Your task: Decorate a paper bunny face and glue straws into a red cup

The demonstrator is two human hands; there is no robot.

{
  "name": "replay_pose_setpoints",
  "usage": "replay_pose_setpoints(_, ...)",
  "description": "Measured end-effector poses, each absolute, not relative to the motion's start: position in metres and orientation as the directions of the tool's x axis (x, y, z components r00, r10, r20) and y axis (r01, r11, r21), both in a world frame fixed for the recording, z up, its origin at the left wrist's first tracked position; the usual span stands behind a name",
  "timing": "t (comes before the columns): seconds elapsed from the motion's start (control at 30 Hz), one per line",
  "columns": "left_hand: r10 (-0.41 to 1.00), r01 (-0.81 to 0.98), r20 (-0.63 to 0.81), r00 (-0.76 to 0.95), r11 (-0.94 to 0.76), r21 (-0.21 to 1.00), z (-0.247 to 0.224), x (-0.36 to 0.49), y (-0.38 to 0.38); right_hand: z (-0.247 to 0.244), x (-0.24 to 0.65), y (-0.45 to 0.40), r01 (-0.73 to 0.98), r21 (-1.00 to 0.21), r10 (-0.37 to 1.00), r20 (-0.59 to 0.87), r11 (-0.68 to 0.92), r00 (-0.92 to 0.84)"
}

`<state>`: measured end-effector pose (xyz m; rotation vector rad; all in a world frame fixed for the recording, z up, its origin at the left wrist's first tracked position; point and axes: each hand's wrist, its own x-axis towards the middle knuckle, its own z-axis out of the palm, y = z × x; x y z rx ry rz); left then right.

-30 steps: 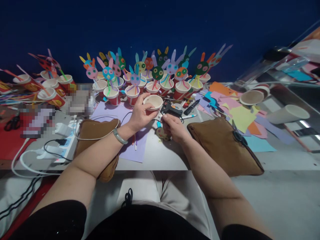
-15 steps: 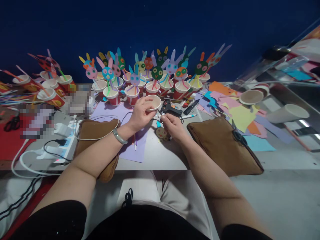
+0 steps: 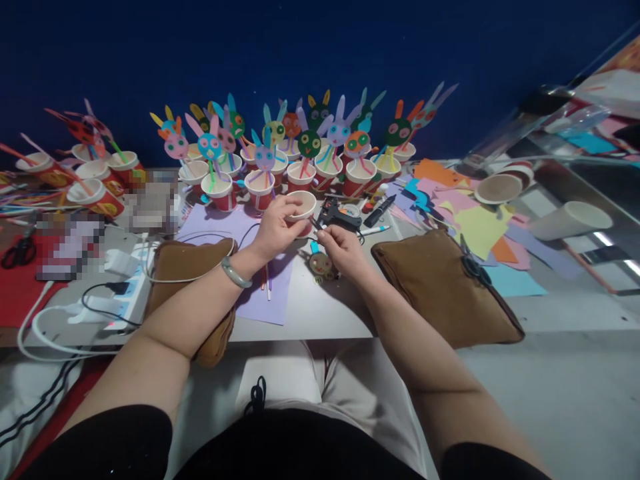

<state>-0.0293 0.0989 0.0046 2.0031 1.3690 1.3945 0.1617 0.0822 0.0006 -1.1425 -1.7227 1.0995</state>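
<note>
My left hand, a bangle on its wrist, is wrapped round a paper cup whose open rim faces up. Close on the cup's right side, my right hand is closed in a pinch. A slim dark tip pokes out from its fingers toward the cup; the rest is hidden, and its kind cannot be made out. Just below the hands lies a round brown piece with a blue bit at its top. A black glue gun lies behind my right hand.
Red paper cups with paper rabbit heads on strips stand along the back. Brown pouches flank the hands. Coloured paper scraps and loose cups lie to the right. A power strip with cables is on the left.
The view has shifted slightly, so most things sit a little further left. Both hands keep their hold near the cup, with only slight movement.
</note>
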Motion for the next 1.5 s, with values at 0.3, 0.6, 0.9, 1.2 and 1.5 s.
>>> replay_pose_setpoints(0.3, 0.984, 0.036, 0.179, 0.015, -0.179, 0.983, 0.012, -0.03, 0.101, -0.002, 0.163, 0.083, 0.08, -0.987, 0.973, 0.122, 0.14, -0.194)
replay_pose_setpoints(0.6, 0.986, 0.013, 0.162, 0.046, -0.162, 0.987, 0.017, -0.026, 0.097, 0.002, 0.165, 0.08, 0.226, -0.929, 0.954, 0.269, 0.293, -0.134)
replay_pose_setpoints(0.9, 0.966, 0.181, 0.258, -0.003, -0.253, 0.95, 0.015, -0.027, 0.097, -0.001, 0.164, 0.079, 0.403, -0.832, 0.918, 0.288, 0.381, -0.273)
replay_pose_setpoints(1.2, 0.925, 0.302, 0.38, 0.021, -0.368, 0.879, 0.014, -0.027, 0.096, -0.004, 0.165, 0.08, 0.442, -0.818, 0.924, 0.269, 0.368, -0.27)
replay_pose_setpoints(1.5, 0.849, 0.355, 0.527, 0.031, -0.503, 0.788, 0.006, -0.028, 0.101, 0.0, 0.163, 0.083, 0.263, -0.939, 0.942, 0.135, 0.22, -0.307)
